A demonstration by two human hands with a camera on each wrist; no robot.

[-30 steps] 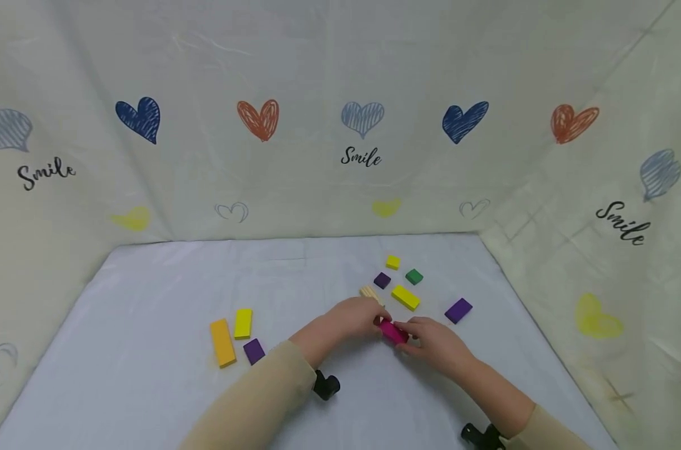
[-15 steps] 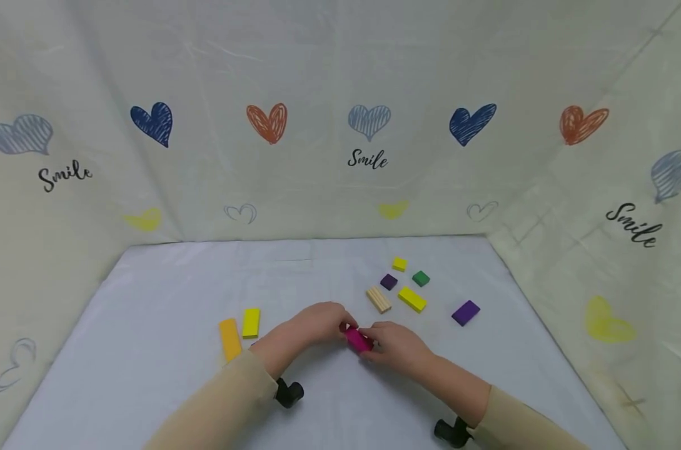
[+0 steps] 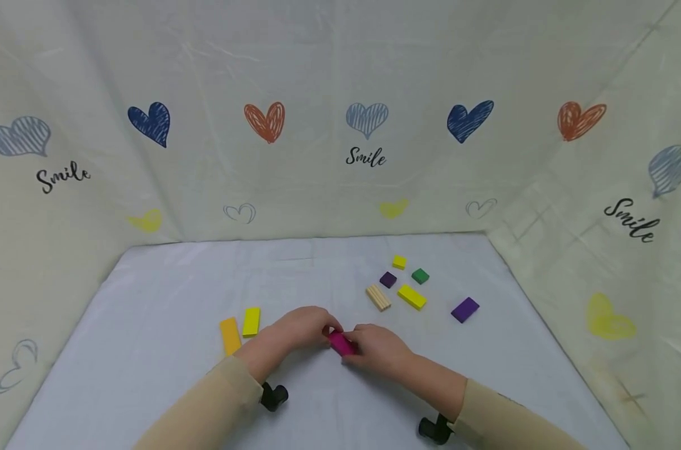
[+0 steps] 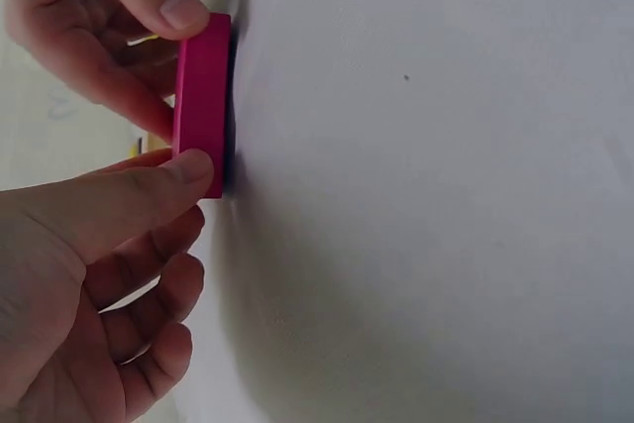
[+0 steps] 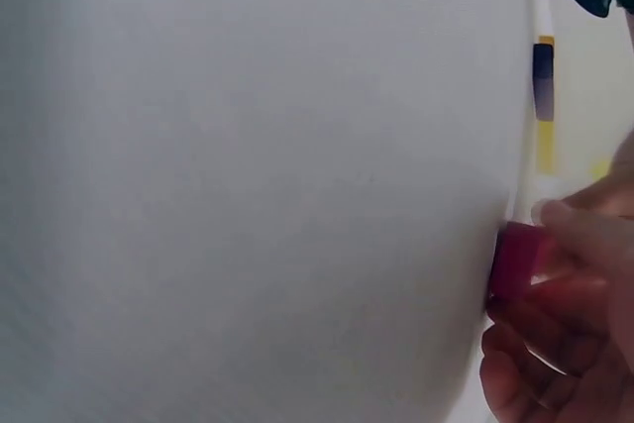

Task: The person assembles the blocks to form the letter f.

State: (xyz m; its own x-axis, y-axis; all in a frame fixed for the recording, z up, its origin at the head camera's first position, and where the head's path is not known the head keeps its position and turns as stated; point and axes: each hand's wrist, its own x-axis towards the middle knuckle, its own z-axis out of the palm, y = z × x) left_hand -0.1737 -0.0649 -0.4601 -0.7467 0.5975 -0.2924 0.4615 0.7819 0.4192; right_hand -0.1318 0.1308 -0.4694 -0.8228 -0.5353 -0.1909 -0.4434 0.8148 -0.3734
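Head view: over the middle of the white bench point(image 3: 121, 362), the left hand point(image 3: 307, 325) and the right hand point(image 3: 381, 351) grasp a magenta block point(image 3: 341, 343) between them, the left hand at its far-left end, the right hand at its near-right end. Left of the hands lie an orange block point(image 3: 230, 336), partly behind the left sleeve point(image 3: 211, 400), and a yellow block point(image 3: 251, 322). Farther right are a ridged wooden block point(image 3: 378, 297), a long yellow block point(image 3: 411, 297), a dark purple block point(image 3: 388, 279), a green block point(image 3: 420, 275) and a small yellow block point(image 3: 399, 262); a purple block point(image 3: 465, 309) lies apart, farthest right.

Left wrist view: each hand's thumb presses one end of the magenta block, low against the bench; whether it touches the surface I cannot tell.

Right wrist view: fingers hold the magenta block at the right edge, with blurred coloured blocks point(image 5: 544, 106) beyond, toward the scene's left.
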